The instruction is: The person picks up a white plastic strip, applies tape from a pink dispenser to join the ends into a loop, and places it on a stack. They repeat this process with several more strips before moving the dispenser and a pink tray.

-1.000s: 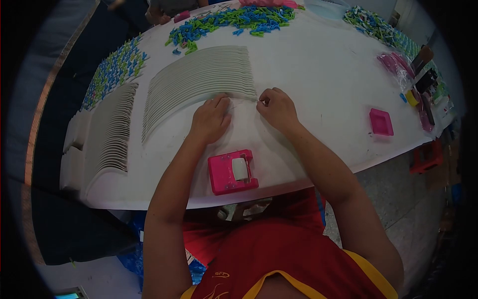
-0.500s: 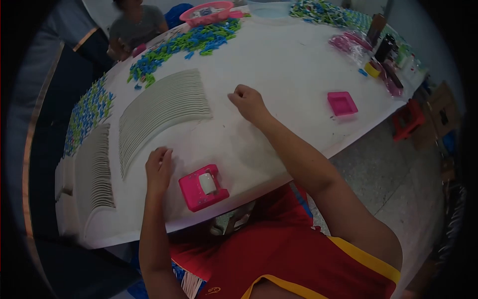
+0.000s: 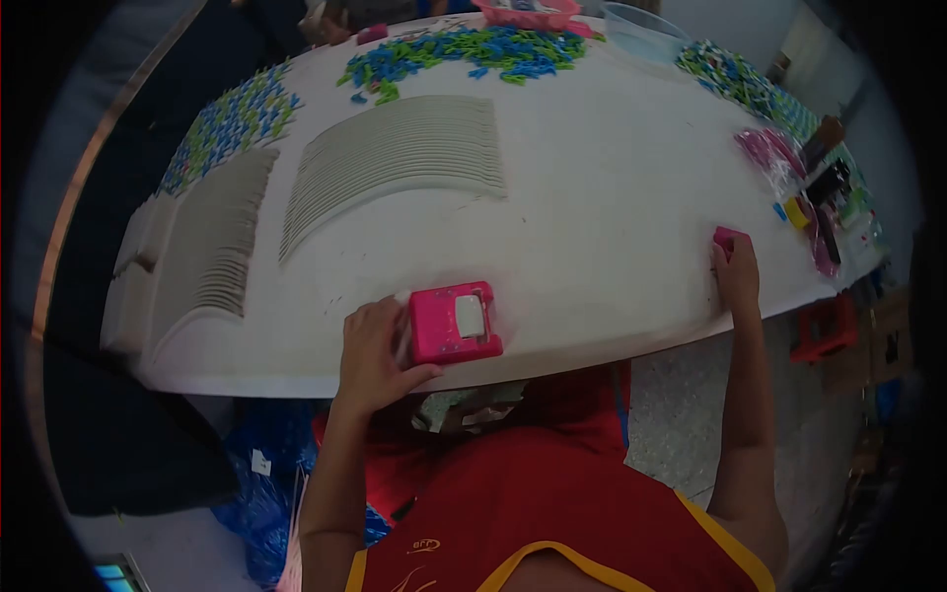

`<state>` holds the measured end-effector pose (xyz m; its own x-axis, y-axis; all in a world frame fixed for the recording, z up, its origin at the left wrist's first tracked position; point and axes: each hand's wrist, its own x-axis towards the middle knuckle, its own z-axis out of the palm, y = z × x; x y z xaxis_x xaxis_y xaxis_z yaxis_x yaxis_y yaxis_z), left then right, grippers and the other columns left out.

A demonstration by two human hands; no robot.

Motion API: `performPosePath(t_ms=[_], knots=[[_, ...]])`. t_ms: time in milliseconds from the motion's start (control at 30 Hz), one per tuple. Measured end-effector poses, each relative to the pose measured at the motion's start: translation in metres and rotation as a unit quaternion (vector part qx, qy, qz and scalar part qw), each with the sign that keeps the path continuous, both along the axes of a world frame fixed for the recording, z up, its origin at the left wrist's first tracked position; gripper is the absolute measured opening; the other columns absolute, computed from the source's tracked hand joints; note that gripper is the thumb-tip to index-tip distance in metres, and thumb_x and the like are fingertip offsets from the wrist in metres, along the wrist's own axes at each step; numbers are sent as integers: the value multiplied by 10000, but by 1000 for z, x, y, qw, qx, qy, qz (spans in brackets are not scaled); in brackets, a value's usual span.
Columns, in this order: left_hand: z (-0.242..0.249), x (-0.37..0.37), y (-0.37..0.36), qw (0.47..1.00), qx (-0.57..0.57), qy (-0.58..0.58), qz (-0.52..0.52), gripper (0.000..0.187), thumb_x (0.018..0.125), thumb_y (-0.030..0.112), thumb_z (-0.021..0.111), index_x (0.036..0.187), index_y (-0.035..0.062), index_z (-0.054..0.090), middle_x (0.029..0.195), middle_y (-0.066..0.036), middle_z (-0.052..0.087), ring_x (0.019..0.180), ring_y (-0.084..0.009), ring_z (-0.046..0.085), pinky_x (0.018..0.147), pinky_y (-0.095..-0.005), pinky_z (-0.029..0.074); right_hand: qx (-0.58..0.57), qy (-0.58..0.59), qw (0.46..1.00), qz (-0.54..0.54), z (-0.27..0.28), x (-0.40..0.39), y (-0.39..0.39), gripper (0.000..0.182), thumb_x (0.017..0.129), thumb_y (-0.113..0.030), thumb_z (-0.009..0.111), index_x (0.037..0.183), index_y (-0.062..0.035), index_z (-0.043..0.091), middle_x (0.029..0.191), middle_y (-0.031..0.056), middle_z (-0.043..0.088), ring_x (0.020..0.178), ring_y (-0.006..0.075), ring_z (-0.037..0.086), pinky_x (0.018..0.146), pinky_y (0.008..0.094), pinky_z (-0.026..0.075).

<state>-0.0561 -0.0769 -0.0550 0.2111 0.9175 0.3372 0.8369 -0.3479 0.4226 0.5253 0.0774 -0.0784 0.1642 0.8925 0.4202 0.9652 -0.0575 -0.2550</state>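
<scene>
My left hand (image 3: pixel 373 353) is at the left side of a bright pink box with a white roller (image 3: pixel 456 323) set in its top. Its fingers lie by the box's left side, and the thumb stretches out apart from them along the near edge. Over on the right, my right hand (image 3: pixel 738 276) has its fingers closed on a small pink tray (image 3: pixel 728 237), largely hidden by the hand. Slim pale strips (image 3: pixel 395 148) lie side by side in a curved row beyond my left hand. A second row of pale strips (image 3: pixel 212 237) is farther left.
Blue and green small pieces (image 3: pixel 464 54) are heaped along the far side, with more pieces (image 3: pixel 237 118) at the left. A pink basket (image 3: pixel 528 14) and a clear basin (image 3: pixel 641 35) stand at the back. Bottles and plastic bags (image 3: pixel 774 158) crowd the right end. A red stool (image 3: pixel 827 329) is beside the table.
My right hand has moved right from the table's middle and taken hold of the pink tray. My left hand has come up beside the roller box, its fingers spreading. The view has turned right.
</scene>
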Motion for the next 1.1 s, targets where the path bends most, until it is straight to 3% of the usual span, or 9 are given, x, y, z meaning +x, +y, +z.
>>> performPosePath(t_ms=[333,467,600,700,867,933,967,1033,1100], knots=[[-6,5,-5,998,29,12,52,1016,548,555,922,1326,27,538,1277,-137,613,1200,-336,553,1064,-434,379,90,-10,995,43,-16,-25,-4,259,958,-144,621,1173,1,625,1094,227,679,1018,418,654,888,468,520],[-10,7,-5,998,15,5,55,1032,549,546,929,1343,15,537,1283,-140,618,1209,-340,553,1069,-434,385,96,226,962,123,25,-87,-39,400,984,-68,605,1378,-47,540,1046,160,682,982,286,676,910,401,536],[-9,7,-4,998,25,26,52,1041,555,538,931,1360,8,537,1280,-148,626,1208,-341,559,1063,-442,398,15,673,690,266,58,-138,-69,525,1010,-43,589,1507,-106,433,1184,82,623,1061,195,631,969,371,531],[-9,7,-4,997,14,36,63,1045,556,547,930,1359,7,536,1266,-150,633,1190,-344,567,1056,-449,404,-90,748,587,296,39,-135,-64,562,1022,-37,555,1548,-94,367,1284,116,574,1196,208,586,1019,389,517],[-5,7,-3,998,19,33,56,1059,556,558,927,1366,5,530,1259,-147,636,1181,-344,569,1054,-449,401,-182,718,632,227,33,-116,-75,650,968,-112,648,1542,-59,347,1372,145,520,1238,254,571,1056,403,499],[-4,7,-5,998,4,27,55,1065,555,563,926,1369,3,526,1258,-145,635,1182,-341,569,1054,-448,401,-208,417,866,180,42,-118,-83,814,838,-172,808,1507,-21,368,1375,155,507,1219,268,580,1029,397,514],[-5,6,-4,998,17,25,52,1064,554,567,924,1365,3,526,1252,-145,637,1181,-338,570,1052,-448,400,-214,412,867,181,34,-115,-77,814,838,-172,808,1507,-21,368,1375,155,507,1219,268,580,1029,397,514],[-7,6,-4,998,26,19,51,1064,554,572,923,1360,3,525,1246,-144,639,1179,-336,572,1050,-448,400,-90,89,951,284,11,-103,-61,930,704,-170,908,1459,0,393,1359,172,526,1214,268,587,998,389,530],[-8,5,-4,998,36,11,50,1055,548,560,929,1350,6,523,1231,-142,641,1176,-331,576,1046,-446,400,-133,138,943,273,42,-131,-65,903,685,-188,918,1416,11,426,1329,195,545,1197,288,599,994,401,528]])
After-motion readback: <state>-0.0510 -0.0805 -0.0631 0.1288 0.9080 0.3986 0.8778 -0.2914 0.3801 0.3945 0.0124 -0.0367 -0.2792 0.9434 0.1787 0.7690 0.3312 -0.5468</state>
